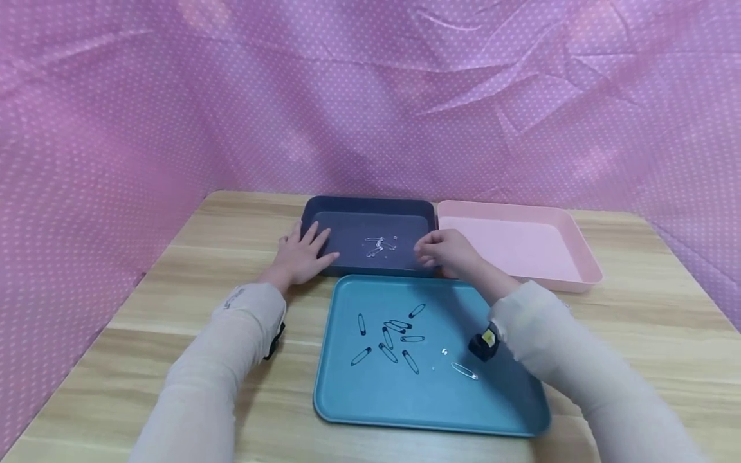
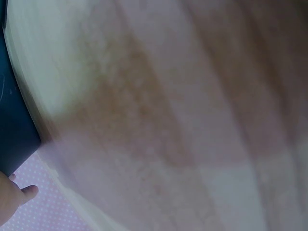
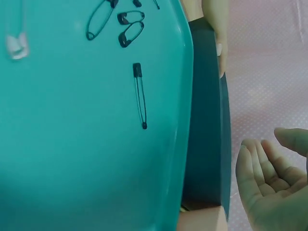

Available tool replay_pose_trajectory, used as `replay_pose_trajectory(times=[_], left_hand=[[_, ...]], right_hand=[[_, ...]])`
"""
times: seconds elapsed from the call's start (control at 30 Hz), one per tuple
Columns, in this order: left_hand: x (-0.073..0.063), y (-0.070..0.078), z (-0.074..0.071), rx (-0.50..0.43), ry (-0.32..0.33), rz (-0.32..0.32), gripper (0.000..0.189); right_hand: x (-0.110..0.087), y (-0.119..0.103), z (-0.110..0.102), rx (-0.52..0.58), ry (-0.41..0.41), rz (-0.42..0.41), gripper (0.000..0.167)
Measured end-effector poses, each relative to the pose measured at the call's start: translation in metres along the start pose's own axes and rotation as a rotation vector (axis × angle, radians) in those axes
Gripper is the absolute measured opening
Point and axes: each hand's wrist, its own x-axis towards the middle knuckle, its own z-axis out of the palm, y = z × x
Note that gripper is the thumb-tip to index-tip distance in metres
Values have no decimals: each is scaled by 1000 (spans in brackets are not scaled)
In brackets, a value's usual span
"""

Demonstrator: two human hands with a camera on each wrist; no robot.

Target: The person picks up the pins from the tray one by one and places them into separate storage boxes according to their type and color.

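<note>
My left hand (image 1: 298, 258) rests on the left rim of the dark blue tray (image 1: 347, 235), fingers straight and spread. Over that tray's right end hangs my right hand (image 1: 448, 252). In the right wrist view the right hand (image 3: 272, 185) has loosely bent fingers, the thumb apart and nothing between them. Several silver safety pins (image 1: 376, 249) lie inside the dark tray. Nearer to me, the teal tray (image 1: 382, 399) bears several black safety pins (image 1: 410, 363) in a loose scatter. One silver safety pin (image 1: 464, 371) lies on its right half, below my right forearm.
A pink tray (image 1: 515, 244) stands to the right of the dark one, behind my right hand. All three trays sit close together on the wooden table (image 1: 214, 270). Pink dotted cloth (image 1: 359, 116) hangs behind and at the sides.
</note>
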Motion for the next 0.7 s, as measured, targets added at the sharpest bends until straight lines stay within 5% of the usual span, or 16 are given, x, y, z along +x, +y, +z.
replay_pose_trajectory(times=[0.47,0.7], left_hand=[[-3,0,1,3,4,-3,75],[-2,2,0,-16,2,5,73]], right_hand=[[-39,13,-16,-73,-96,-173,22],[-55,26,-21,-87,-158,-178,27]])
